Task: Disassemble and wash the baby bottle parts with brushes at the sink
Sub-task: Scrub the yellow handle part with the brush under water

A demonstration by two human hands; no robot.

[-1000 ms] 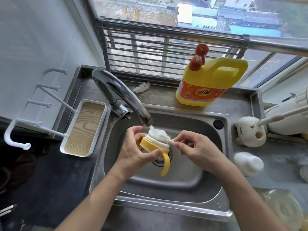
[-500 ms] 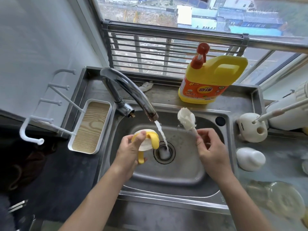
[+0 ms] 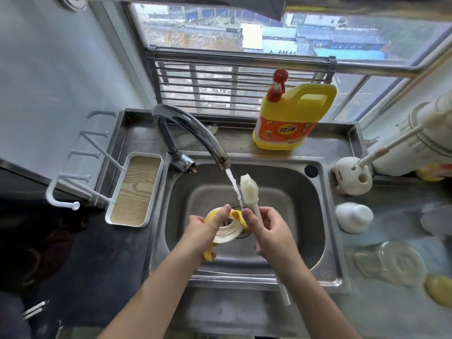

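Over the steel sink (image 3: 315, 231), my left hand (image 3: 203, 231) grips the bottle's white screw collar with yellow handles (image 3: 226, 232), its open underside turned toward me. My right hand (image 3: 271, 231) grips the white handle of a sponge brush (image 3: 248, 189), whose foamy head points up beside the water stream. The tap (image 3: 195, 133) runs, and the stream falls just left of the brush head toward the drain. A white bottle part (image 3: 353, 217) lies on the counter to the right of the sink.
A yellow detergent jug (image 3: 293, 118) with a red pump stands behind the sink. A white brush holder (image 3: 352, 178) with a brush in it sits at right. A clear glass lid (image 3: 389, 263) lies at the front right. A wood-lined tray (image 3: 134, 189) with a hook rack is left.
The brush has come out of the collar and now stands upright by the stream. My left hand has turned the collar's underside up and brought it close to my right hand.
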